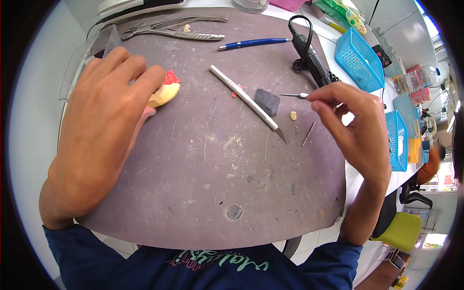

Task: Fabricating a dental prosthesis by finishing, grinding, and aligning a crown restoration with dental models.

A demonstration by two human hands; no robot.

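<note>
My left hand [108, 106], at the left of the mat, is closed around a cream-yellow curved piece [168, 94] that looks like a dental cast. Its far side is hidden by my fingers. A red scrap [172, 77] shows just beyond it; I cannot tell whether the two are joined. Over the right side, my right hand [355, 123] pinches a small rotary bit [292, 95] by its pale end, the thin metal shaft pointing left. Below it lie a small tooth-like cream piece [293, 116] and another thin metal bit [308, 134]. A dark grey block [267, 102] sits nearby.
A white-handled craft knife [244, 96] lies diagonally, blade toward me. Farther back are metal pliers [174, 30], a blue pen [254, 44] and a black corded handpiece [311, 58]. Blue baskets [360, 60] stand at the right. The mat [193, 193] is scratched and dusty.
</note>
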